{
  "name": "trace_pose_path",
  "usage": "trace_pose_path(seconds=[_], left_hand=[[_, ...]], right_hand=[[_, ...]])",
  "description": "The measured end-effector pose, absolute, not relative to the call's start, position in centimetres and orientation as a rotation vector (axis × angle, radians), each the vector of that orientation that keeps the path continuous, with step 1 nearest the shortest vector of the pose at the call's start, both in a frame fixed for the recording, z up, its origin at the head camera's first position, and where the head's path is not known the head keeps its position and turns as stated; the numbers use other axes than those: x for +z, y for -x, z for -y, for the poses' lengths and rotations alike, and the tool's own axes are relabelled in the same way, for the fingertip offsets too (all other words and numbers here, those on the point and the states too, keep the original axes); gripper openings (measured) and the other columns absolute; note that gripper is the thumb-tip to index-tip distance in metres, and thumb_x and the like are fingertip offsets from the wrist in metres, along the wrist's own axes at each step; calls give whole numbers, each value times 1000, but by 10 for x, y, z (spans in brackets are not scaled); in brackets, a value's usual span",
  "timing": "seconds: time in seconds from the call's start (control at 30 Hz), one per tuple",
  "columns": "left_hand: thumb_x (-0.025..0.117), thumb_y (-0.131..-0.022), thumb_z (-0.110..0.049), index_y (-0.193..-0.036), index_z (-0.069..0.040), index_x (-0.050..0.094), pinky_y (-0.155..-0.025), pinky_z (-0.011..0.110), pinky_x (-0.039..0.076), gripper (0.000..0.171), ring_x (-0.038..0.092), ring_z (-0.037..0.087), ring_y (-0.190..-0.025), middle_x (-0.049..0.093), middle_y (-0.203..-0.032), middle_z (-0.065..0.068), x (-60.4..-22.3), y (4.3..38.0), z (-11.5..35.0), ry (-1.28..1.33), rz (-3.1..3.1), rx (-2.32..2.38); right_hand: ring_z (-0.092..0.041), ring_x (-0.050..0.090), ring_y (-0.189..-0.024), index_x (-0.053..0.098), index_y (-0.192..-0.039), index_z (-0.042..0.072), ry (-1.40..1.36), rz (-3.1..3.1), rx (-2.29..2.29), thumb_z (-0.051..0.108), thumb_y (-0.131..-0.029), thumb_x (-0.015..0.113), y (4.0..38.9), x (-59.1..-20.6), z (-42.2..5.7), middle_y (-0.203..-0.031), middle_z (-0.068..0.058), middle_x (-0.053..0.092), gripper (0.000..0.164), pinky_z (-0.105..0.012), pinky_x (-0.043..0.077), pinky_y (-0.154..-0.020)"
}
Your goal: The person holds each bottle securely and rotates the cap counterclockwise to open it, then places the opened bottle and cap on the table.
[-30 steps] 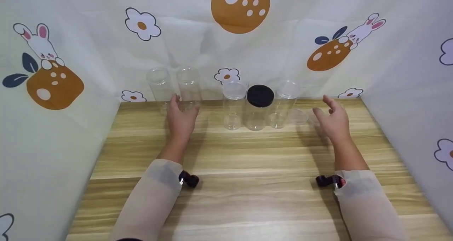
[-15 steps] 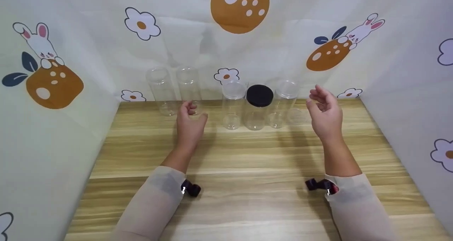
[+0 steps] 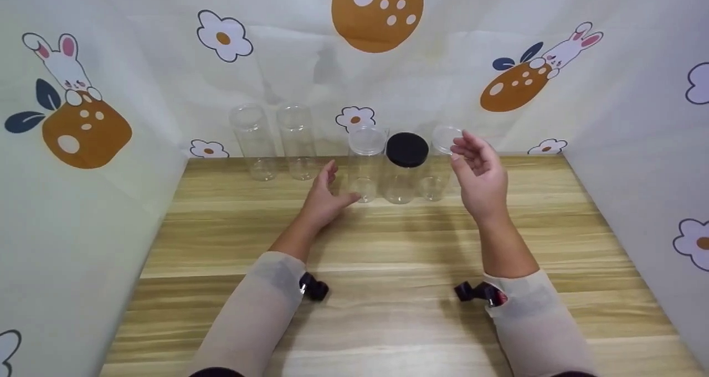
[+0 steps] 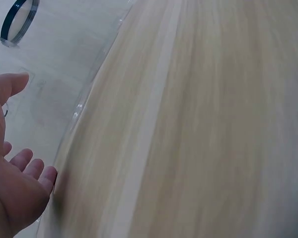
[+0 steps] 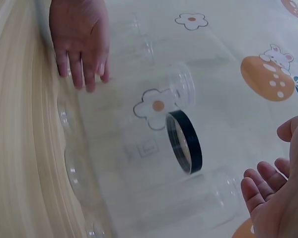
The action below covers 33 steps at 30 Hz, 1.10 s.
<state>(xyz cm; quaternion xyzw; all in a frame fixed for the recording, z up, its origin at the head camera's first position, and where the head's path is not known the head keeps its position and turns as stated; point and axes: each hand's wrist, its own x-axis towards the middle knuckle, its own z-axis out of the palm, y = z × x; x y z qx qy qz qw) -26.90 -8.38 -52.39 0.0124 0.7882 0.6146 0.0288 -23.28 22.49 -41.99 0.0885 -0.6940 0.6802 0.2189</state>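
Note:
Three clear jars stand upright in a row: one with a clear lid (image 3: pixel 367 141), one with a black lid (image 3: pixel 407 150), and a clear-topped jar (image 3: pixel 435 169) on the right. My left hand (image 3: pixel 325 201) is low at the left jar, fingers spread, the thumb tip in front of its base; contact is unclear. My right hand (image 3: pixel 483 184) is raised beside the right jar, fingers loosely bent, holding nothing and covering part of that jar. In the right wrist view both hands flank the row, with the black lid (image 5: pixel 185 142) between them.
Two more tall clear jars, an outer one (image 3: pixel 252 141) and an inner one (image 3: pixel 296 141), stand at the back left. A patterned cloth wall (image 3: pixel 288 61) rises behind the wooden table (image 3: pixel 376 288). Small black cameras sit at both wrists.
My left hand has moved right, from the two back-left jars to the left jar of the row. My right hand has moved left towards the right jar. The jars have stayed put.

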Motion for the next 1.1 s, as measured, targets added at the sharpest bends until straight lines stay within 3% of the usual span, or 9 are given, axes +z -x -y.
trace_pose_path(seconds=[0.13, 0.3, 0.4, 0.57, 0.67, 0.8, 0.93, 1.1], left_hand=[[91, -84, -28, -170, -12, 21, -136, 47, 26, 112, 27, 32, -165, 32, -175, 11, -526, 273, 73, -70, -2427, 1883], [92, -84, -31, -171, -12, 19, -137, 44, 23, 115, 26, 29, -166, 30, -177, 11, -526, 277, 63, -109, -2439, 1884], [91, -85, -30, -171, -11, 19, -137, 44, 23, 114, 27, 28, -166, 29, -177, 12, -525, 279, 58, -103, -2453, 1874], [88, -87, -26, -170, -7, 23, -135, 44, 28, 107, 36, 31, -162, 38, -172, 16, -525, 280, 51, -114, -2478, 1870], [87, -89, -22, -167, -5, 28, -133, 42, 33, 100, 44, 31, -157, 45, -168, 15, -526, 280, 50, -134, -2457, 1925], [89, -87, -21, -166, -8, 32, -131, 41, 37, 99, 48, 30, -154, 50, -165, 12, -527, 278, 56, -117, -2414, 1991], [92, -84, -30, -164, -16, 39, -130, 43, 37, 97, 50, 27, -151, 54, -159, 9, -524, 271, 65, -66, -2500, 1944], [94, -79, -41, -160, -25, 43, -127, 46, 41, 97, 52, 26, -146, 55, -154, 10, -515, 260, 76, -62, -2597, 1858]], right_hand=[[-17, 68, -119, 60, -145, -5, -281, 1908, 1902, 0, -99, 68, 232, -418, -215, -131, -22, 68, 47, -21, 56, -104], [-17, 70, -116, 60, -144, -6, -320, 1866, 1939, -2, -97, 68, 233, -416, -204, -127, -12, 71, 48, -23, 57, -104], [-17, 70, -116, 59, -144, -6, -339, 1853, 1946, -2, -97, 67, 233, -415, -200, -128, -15, 70, 48, -23, 56, -104], [-17, 70, -116, 59, -144, -8, -354, 1848, 1947, -3, -98, 66, 234, -413, -196, -131, -28, 66, 47, -22, 56, -105], [-17, 70, -116, 60, -143, -7, -356, 1841, 1957, -2, -98, 66, 235, -413, -194, -129, -23, 68, 46, -22, 56, -105], [-17, 70, -116, 61, -142, -5, -354, 1837, 1968, -3, -98, 65, 234, -413, -191, -128, -19, 69, 45, -23, 56, -106], [-17, 70, -116, 61, -142, -5, -358, 1836, 1972, -2, -98, 66, 233, -412, -189, -128, -20, 69, 45, -23, 56, -106], [-24, 70, -116, 62, -141, -6, -383, 1804, 1983, -1, -98, 66, 235, -412, -188, -122, -7, 72, 44, -24, 57, -104]])
